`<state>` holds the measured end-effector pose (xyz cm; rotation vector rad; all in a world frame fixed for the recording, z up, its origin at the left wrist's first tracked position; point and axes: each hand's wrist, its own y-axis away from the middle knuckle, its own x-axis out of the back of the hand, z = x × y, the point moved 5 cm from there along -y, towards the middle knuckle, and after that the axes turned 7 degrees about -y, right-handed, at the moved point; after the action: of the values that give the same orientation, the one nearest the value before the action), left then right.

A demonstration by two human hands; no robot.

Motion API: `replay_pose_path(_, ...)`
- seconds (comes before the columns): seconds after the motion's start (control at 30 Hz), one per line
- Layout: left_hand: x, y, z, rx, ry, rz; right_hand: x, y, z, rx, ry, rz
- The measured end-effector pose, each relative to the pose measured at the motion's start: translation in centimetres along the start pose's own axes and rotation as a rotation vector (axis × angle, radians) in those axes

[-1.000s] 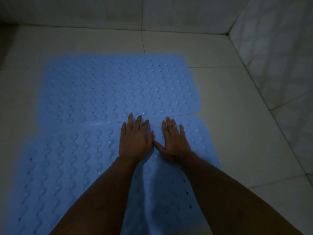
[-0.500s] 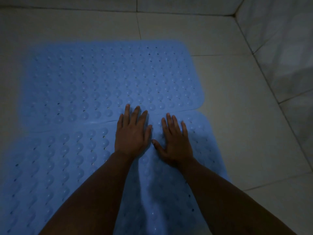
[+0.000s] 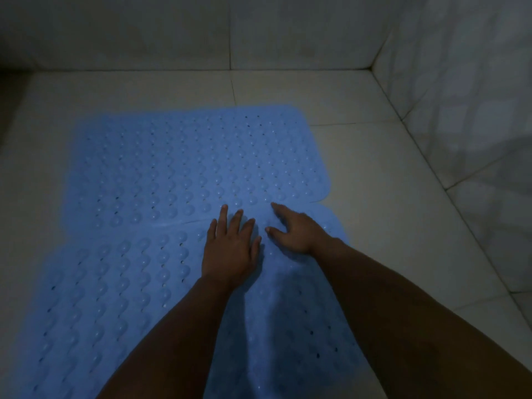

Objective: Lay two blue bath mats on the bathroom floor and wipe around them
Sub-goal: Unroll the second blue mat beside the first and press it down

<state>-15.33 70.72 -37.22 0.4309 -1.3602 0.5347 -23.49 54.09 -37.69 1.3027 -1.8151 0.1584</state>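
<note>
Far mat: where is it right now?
In the head view the far mat lies flat on the floor tiles toward the back wall, its near edge meeting the near mat just ahead of the left hand and right hand.

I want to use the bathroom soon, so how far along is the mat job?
Done: both mats lie flat on the tiled floor, the far mat meeting the near mat. In hand: the left hand presses flat by the seam; the right hand touches it with spread fingers. Left: the wiping; no cloth is visible.
</note>
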Motion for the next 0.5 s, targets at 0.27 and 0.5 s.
replay_pose_path(0.27,-1.7,-1.8,7.4,-0.095,0.009,-0.039,5.6,2.9,5.4,-0.03,0.027,0.351)
replay_pose_path(0.5,-7.1,-4.6,13.7,-0.135,-0.031,-0.25,8.3,3.2,10.6,0.025,0.088,0.603)
